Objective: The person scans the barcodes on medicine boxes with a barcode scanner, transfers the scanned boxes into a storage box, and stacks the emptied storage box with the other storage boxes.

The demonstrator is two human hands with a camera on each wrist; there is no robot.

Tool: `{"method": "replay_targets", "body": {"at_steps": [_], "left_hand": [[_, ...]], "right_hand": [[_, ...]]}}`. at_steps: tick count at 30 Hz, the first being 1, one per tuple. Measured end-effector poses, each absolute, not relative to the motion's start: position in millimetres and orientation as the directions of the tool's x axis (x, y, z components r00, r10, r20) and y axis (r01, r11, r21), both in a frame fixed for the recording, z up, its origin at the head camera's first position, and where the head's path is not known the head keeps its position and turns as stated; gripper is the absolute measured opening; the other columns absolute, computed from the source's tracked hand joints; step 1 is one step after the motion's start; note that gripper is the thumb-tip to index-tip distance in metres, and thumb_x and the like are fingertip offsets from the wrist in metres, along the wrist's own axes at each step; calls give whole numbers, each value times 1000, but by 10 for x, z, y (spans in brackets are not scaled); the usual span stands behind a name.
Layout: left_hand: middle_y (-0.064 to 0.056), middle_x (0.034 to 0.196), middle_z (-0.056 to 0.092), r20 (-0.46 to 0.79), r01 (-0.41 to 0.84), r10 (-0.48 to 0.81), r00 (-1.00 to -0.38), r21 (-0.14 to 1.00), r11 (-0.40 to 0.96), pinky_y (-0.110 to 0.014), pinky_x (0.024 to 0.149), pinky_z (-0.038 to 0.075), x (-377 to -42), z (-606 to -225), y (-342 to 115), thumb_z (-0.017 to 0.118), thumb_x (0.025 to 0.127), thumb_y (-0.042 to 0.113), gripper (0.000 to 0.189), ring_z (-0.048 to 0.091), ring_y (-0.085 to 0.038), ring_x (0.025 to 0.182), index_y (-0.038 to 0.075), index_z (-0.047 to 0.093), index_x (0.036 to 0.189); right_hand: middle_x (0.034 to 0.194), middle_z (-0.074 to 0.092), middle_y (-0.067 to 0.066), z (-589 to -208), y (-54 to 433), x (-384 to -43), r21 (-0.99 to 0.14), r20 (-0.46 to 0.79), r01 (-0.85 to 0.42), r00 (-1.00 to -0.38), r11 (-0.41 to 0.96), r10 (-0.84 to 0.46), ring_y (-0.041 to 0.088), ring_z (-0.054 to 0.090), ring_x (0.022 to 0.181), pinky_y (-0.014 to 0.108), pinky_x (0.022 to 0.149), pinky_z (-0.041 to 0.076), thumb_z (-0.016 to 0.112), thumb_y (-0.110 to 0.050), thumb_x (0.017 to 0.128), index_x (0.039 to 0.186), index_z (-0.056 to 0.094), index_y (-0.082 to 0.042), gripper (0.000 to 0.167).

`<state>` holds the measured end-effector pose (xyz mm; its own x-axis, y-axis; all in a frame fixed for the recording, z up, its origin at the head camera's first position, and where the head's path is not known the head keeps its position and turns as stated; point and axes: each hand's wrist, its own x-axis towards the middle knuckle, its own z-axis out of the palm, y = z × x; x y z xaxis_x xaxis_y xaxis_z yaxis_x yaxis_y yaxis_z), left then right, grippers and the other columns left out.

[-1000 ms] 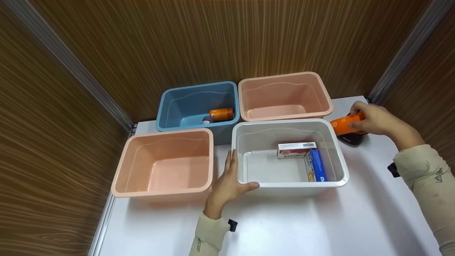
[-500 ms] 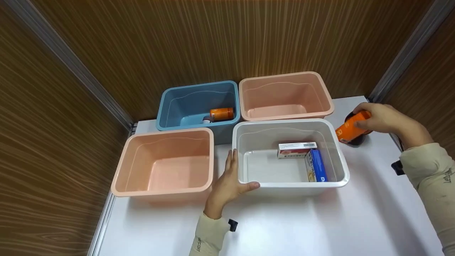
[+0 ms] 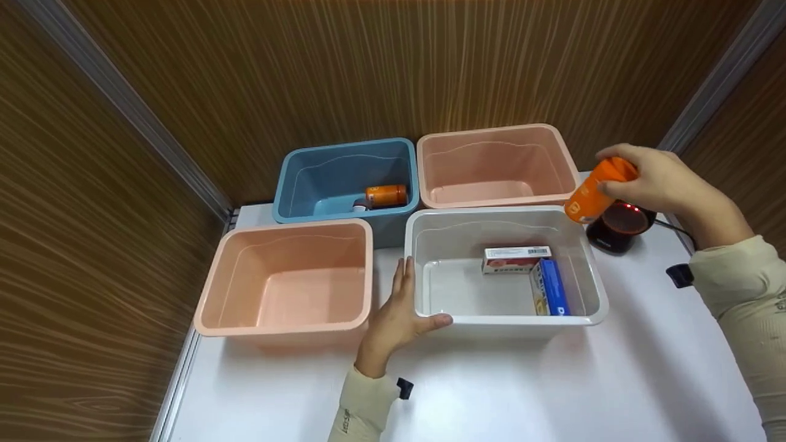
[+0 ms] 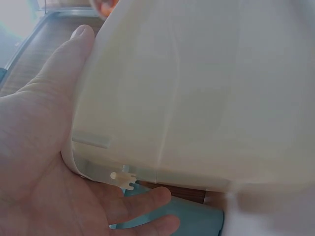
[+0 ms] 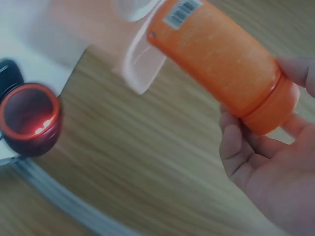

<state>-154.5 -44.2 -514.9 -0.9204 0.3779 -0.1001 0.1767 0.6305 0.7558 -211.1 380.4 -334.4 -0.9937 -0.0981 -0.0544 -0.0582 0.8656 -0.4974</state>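
Observation:
My right hand [image 3: 657,181] grips an orange bottle [image 3: 592,193] by its capped end, tilted above the back right corner of the white bin [image 3: 503,319]. A barcode shows near the bottle's base in the right wrist view, where fingers and thumb wrap the orange cap [image 5: 273,110]. Below the bottle stands a black barcode scanner [image 3: 614,230] with red lights lit. At the white bin's front left corner rests my left hand [image 3: 393,322], fingers straight along the side and thumb on the front rim. Inside that bin are a white-and-red box [image 3: 514,259] and a blue box [image 3: 554,287].
A blue bin [image 3: 344,150] at the back left holds an orange bottle [image 3: 385,195] and a small white-and-dark item [image 3: 360,205]. Beside it stands a peach bin [image 3: 491,132]; another peach bin [image 3: 282,333] is at front left. Wood-grain panels [image 3: 393,67] surround the white table [image 3: 479,393].
My right hand has lifted the orange bottle up off the scanner and toward the white bin, leaving the scanner's lit face in view. The left hand stays at the bin's corner.

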Motion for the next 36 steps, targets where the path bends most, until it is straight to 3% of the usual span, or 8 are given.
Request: {"method": "replay_targets", "body": {"at_steps": [8, 13, 16, 20, 22, 27, 30, 36], "left_hand": [[-1, 168, -11, -133, 140, 370, -920, 768, 626, -61, 110, 32, -1538, -5135, -442, 80, 68, 71, 137, 27, -40, 146, 26, -7, 163], [-1, 169, -10, -134, 137, 368, -920, 769, 624, -58, 110, 34, -1513, -5132, -418, 80, 68, 71, 136, 29, -38, 146, 27, -8, 163], [-2, 169, -10, -126, 147, 374, -919, 769, 622, -56, 109, 37, -1488, -5134, -398, 79, 69, 72, 135, 31, -38, 145, 25, -8, 163], [-2, 169, -11, -122, 150, 374, -920, 771, 619, -54, 107, 40, -1463, -5128, -381, 78, 69, 72, 135, 32, -37, 145, 25, -7, 163], [-1, 169, -11, -122, 148, 373, -920, 772, 618, -52, 106, 42, -1457, -5127, -376, 78, 69, 72, 135, 33, -36, 144, 25, -7, 163], [0, 168, -12, -128, 144, 373, -919, 771, 620, -46, 103, 46, -1421, -5126, -356, 79, 70, 71, 135, 33, -35, 145, 26, -8, 163], [1, 168, -13, -141, 136, 370, -918, 765, 630, -45, 101, 47, -1388, -5121, -346, 78, 69, 73, 136, 33, -34, 145, 28, -9, 162], [3, 168, -12, -153, 118, 351, -924, 759, 641, -47, 102, 47, -1336, -5102, -325, 78, 67, 74, 137, 34, -34, 144, 31, -9, 162]], "right_hand": [[117, 55, 19, -3283, 3371, -2277, -443, 83, -219, -976, 869, -203, 34, 50, 94, 46, 72, 45, 63, -28, 98, 145, 51, -7, 52], [113, 54, 17, -3286, 3157, -2412, -471, 147, -313, -950, 825, -277, 30, 49, 89, 43, 70, 41, 62, -24, 99, 146, 49, -8, 51], [121, 54, 18, -3286, 3032, -2485, -497, 152, -353, -935, 793, -320, 31, 50, 93, 45, 75, 43, 62, -22, 99, 149, 47, -10, 53], [138, 48, 21, -3279, 2869, -2565, -519, 126, -364, -928, 774, -351, 37, 48, 108, 54, 85, 45, 63, -21, 99, 152, 46, -12, 56], [137, 49, 22, -3280, 2795, -2611, -515, 129, -371, -925, 773, -358, 39, 44, 114, 56, 90, 40, 65, -18, 97, 150, 49, -12, 56], [125, 53, 19, -3321, 2605, -2726, -510, 147, -382, -921, 770, -359, 37, 48, 107, 52, 88, 42, 66, -17, 96, 149, 50, -12, 57], [126, 51, 18, -3367, 2462, -2792, -543, 148, -365, -928, 756, -342, 35, 51, 103, 51, 84, 48, 66, -18, 97, 151, 47, -12, 57], [129, 51, 17, -3483, 2103, -2942, -600, 190, -372, -926, 708, -326, 32, 51, 107, 49, 91, 50, 68, -17, 97, 149, 48, -11, 56]]}}
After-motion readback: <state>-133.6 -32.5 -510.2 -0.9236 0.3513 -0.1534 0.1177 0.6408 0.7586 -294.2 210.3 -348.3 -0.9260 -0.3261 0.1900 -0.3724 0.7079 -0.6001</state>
